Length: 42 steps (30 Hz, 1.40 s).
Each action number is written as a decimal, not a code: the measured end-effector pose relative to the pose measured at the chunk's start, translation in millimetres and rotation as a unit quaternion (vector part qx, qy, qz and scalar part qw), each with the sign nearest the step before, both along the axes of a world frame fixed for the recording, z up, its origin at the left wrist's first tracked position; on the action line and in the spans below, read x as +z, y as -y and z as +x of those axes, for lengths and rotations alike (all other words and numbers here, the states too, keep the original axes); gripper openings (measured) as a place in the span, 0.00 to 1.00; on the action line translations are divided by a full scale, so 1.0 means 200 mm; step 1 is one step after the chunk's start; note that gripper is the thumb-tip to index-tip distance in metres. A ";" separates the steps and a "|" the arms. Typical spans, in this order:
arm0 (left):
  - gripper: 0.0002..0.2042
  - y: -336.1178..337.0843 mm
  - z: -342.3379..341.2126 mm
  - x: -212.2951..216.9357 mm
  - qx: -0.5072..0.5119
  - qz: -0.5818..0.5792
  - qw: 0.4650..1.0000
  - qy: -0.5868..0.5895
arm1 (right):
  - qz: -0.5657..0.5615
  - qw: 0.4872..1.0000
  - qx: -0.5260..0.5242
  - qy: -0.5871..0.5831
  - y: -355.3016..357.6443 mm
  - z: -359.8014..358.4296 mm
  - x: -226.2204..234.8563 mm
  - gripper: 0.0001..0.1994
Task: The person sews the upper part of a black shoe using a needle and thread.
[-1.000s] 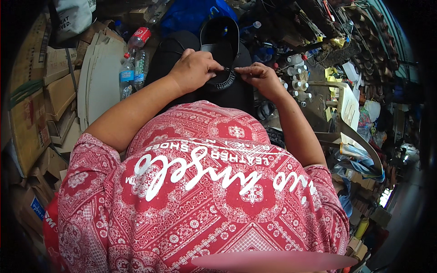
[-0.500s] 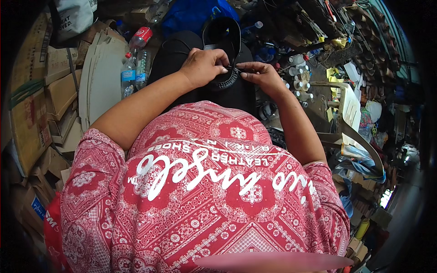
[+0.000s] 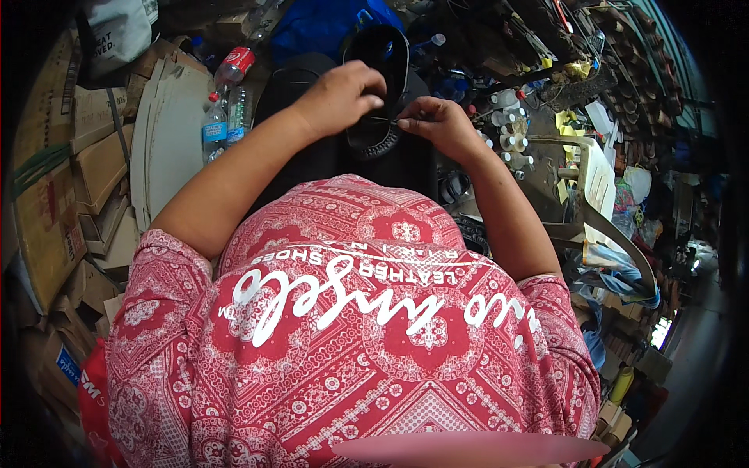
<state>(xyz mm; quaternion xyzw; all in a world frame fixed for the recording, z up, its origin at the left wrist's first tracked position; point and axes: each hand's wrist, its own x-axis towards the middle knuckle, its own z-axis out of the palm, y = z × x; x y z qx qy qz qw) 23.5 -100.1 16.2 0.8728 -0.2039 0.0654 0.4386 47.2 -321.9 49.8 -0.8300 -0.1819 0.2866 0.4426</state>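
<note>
A black shoe (image 3: 377,145) lies on my lap, with its opening toward the far side and a ribbed, stitched-looking rim at the near end. My right hand (image 3: 437,125) is at the shoe's right edge, thumb and forefinger pinched on a thin needle-like piece (image 3: 378,118) that points left across the shoe. Over the shoe's left side is my left hand (image 3: 343,95), its thumb apart from the curled fingers and nothing visible between them. Part of the shoe is hidden behind this hand.
Plastic bottles (image 3: 214,129) stand left of my legs, beside pale boards (image 3: 160,140) and stacked cardboard boxes (image 3: 101,175). A blue bag (image 3: 328,27) lies beyond the shoe. Small white-capped bottles (image 3: 511,129) and a worn plastic chair (image 3: 597,183) are at the right.
My left hand has moved up and left, away from the right hand, and its thumb and fingers have parted. My right hand has shifted slightly left, still pinched at the shoe's edge.
</note>
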 end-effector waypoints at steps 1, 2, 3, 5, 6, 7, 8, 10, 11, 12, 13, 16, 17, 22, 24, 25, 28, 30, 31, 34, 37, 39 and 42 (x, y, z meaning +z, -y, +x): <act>0.10 -0.01 0.01 0.02 0.024 0.006 1.000 0.004 | 0.000 1.000 0.002 0.000 0.00 0.00 0.00 0.06; 0.10 -0.02 0.01 0.00 0.006 0.044 0.999 0.011 | 0.007 1.000 -0.004 -0.001 0.00 -0.01 -0.01 0.05; 0.09 -0.02 0.01 -0.02 -0.012 0.082 0.996 0.017 | 0.015 1.000 -0.009 -0.002 0.00 -0.01 -0.02 0.04; 0.07 -0.03 0.01 -0.01 -0.034 0.135 0.990 0.023 | 0.028 0.999 -0.016 -0.025 0.01 0.00 -0.04 0.04; 0.05 -0.03 0.01 0.00 -0.055 0.189 0.980 0.028 | 0.041 0.998 -0.022 -0.047 0.01 0.00 -0.04 0.03; 0.05 -0.04 0.00 -0.01 -0.055 0.188 0.980 0.028 | 0.040 0.998 -0.022 -0.047 0.01 0.00 -0.04 0.03; 0.05 -0.06 -0.01 -0.01 -0.060 0.196 0.977 0.053 | 0.044 0.998 -0.021 -0.046 0.01 0.00 -0.04 0.04; 0.04 -0.09 -0.05 0.00 -0.067 0.203 0.974 0.078 | 0.048 0.998 -0.021 -0.045 0.02 0.00 -0.03 0.04; 0.04 -0.11 -0.07 0.02 -0.071 0.196 0.974 0.085 | 0.050 0.997 -0.023 -0.050 0.02 0.00 -0.03 0.04; 0.04 -0.12 -0.08 0.04 -0.076 0.189 0.975 0.092 | 0.052 0.997 -0.026 -0.055 0.02 0.00 -0.03 0.05; 0.04 -0.13 -0.08 0.08 -0.076 0.190 0.975 0.091 | 0.053 0.997 -0.025 -0.055 0.03 0.01 -0.04 0.05; 0.05 -0.08 -0.02 0.18 -0.071 0.045 0.991 0.105 | 0.078 0.994 -0.027 -0.069 0.04 0.02 -0.07 0.05; 0.05 -0.06 0.02 0.18 -0.068 0.046 0.991 0.107 | 0.080 0.994 -0.031 -0.074 0.03 0.02 -0.07 0.05; 0.07 0.07 0.07 0.06 0.032 0.069 0.994 0.083 | 0.084 0.993 -0.037 -0.070 0.02 0.00 -0.07 0.05; 0.07 0.08 0.03 0.05 0.018 0.075 0.995 0.058 | 0.084 0.993 -0.044 -0.074 0.03 0.00 -0.06 0.04; 0.07 0.07 0.02 0.05 0.017 0.075 0.995 0.057 | 0.084 0.993 -0.046 -0.075 0.03 0.00 -0.06 0.04; 0.07 0.05 -0.02 0.04 -0.085 0.094 0.992 -0.012 | 0.070 0.995 -0.037 -0.065 0.04 0.01 -0.06 0.04; 0.06 0.05 -0.01 0.05 -0.094 0.110 0.989 -0.027 | 0.065 0.995 -0.030 -0.073 0.04 0.02 -0.06 0.05; 0.06 0.05 0.00 0.06 -0.104 0.124 0.986 -0.043 | 0.065 0.995 -0.029 -0.073 0.03 0.02 -0.05 0.05; 0.04 0.03 -0.02 0.08 -0.125 0.154 0.980 -0.010 | 0.073 0.994 -0.016 -0.080 0.03 0.03 -0.04 0.05; 0.03 -0.04 -0.07 0.09 -0.120 0.226 0.966 0.040 | 0.091 0.990 -0.017 -0.110 0.09 0.05 -0.03 0.05; 0.03 -0.07 -0.09 0.07 -0.108 0.213 0.971 0.015 | 0.099 0.987 -0.049 -0.114 0.14 0.07 -0.02 0.06; 0.04 -0.04 -0.12 0.06 -0.096 0.185 0.978 -0.014 | 0.087 0.991 -0.048 -0.091 0.17 0.05 -0.05 0.08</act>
